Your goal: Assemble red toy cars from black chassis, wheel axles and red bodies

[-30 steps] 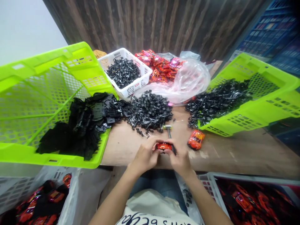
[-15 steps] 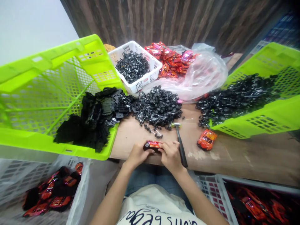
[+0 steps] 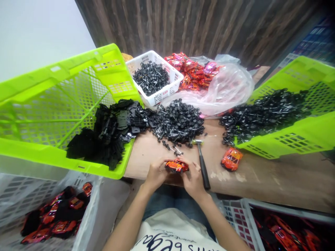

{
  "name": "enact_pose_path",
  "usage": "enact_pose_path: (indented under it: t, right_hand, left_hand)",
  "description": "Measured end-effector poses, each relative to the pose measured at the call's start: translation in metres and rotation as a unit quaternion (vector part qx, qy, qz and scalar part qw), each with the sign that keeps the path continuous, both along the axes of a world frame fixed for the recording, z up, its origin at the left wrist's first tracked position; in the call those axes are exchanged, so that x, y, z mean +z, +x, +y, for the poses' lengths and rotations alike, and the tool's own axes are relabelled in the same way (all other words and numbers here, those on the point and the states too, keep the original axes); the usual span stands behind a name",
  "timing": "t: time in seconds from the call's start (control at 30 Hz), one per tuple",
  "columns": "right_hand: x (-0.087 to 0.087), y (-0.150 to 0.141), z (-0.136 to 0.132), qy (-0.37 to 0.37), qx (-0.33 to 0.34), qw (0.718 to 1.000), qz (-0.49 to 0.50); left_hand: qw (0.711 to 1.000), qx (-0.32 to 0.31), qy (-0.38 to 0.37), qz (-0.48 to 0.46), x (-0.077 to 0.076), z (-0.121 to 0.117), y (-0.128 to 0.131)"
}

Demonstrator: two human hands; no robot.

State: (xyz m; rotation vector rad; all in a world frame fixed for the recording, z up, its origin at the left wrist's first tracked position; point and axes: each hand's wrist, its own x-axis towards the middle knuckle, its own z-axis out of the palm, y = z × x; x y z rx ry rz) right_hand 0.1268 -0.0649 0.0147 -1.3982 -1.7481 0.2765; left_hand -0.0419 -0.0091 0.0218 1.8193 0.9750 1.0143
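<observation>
A red-orange toy car is held between my two hands just over the table's front edge. My left hand grips its left end, and my right hand grips its right end. The car's shiny painted body faces up toward me. Close beside my right hand lies a hammer with a black handle, its head pointing away. Behind the hands is a heap of black wheels on metal axles. A second orange toy car rests on the table to the right.
A tipped green crate on the left spills black chassis plates. Another green crate at right holds wheel axles. A white basket and bagged red car bodies stand behind. Bins of cars flank my lap.
The toy car has turned in my hands from a side view, wheel showing, to its painted body facing up. Both hands still grip its ends; the view has shifted slightly.
</observation>
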Motion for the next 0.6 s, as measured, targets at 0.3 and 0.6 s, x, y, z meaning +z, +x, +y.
enact_pose_path:
  t: [0.3, 0.6]
  right_hand:
    - [0.021, -0.013, -0.009, 0.186, -0.016, 0.982, 0.009]
    - [0.029, -0.002, -0.001, 0.167, 0.023, 0.986, 0.019]
  left_hand:
    - [0.982, -0.045, 0.164, 0.081, 0.008, -0.007, 0.018]
    - [0.973, 0.010, 0.224, 0.055, 0.005, -0.015, 0.035]
